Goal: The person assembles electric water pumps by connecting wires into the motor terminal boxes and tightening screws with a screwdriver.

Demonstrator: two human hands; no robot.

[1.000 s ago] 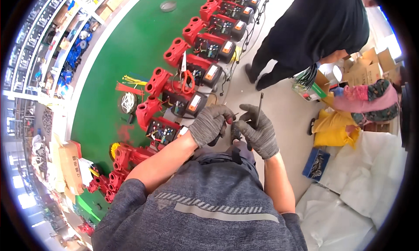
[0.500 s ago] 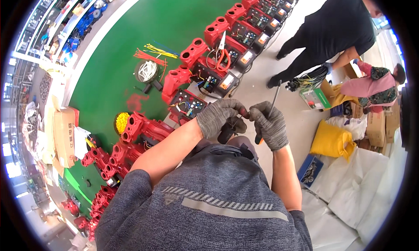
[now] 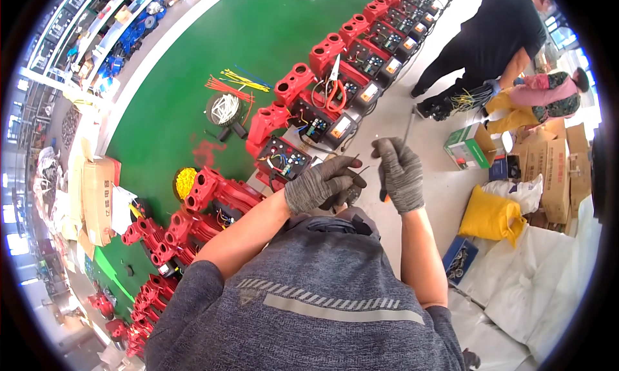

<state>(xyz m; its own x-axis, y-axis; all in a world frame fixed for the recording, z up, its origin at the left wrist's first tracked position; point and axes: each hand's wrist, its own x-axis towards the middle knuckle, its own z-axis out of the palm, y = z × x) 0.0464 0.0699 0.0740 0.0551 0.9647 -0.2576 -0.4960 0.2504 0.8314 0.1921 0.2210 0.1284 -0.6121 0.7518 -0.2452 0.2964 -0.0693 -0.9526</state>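
Observation:
Both my hands wear grey knitted gloves. My left hand [image 3: 322, 185] is closed round a dark part, mostly hidden under the fingers, with thin wire ends [image 3: 365, 169] sticking out toward the right. My right hand [image 3: 401, 177] is closed on a screwdriver [image 3: 409, 127], its metal shaft pointing up and away and an orange-and-black handle end showing below the palm. A small gap separates the two hands. Just beyond my left hand is a red pump unit with an uncovered black terminal box [image 3: 284, 158], coloured wires and a circuit board inside.
Red pump units [image 3: 293, 80] line the green table [image 3: 167, 93]. Orange-handled scissors [image 3: 335, 93] rest on one. Bowls hold white pieces [image 3: 224, 109] and yellow pieces [image 3: 186, 180]. At right, a co-worker [image 3: 496, 35] holds cables near a green-white box [image 3: 465, 148]; another person [image 3: 548, 97] is beyond.
My hands have drawn apart, and the wire ends now show between them. The dark part has dropped further behind my left fingers. The co-worker has shifted with the cables.

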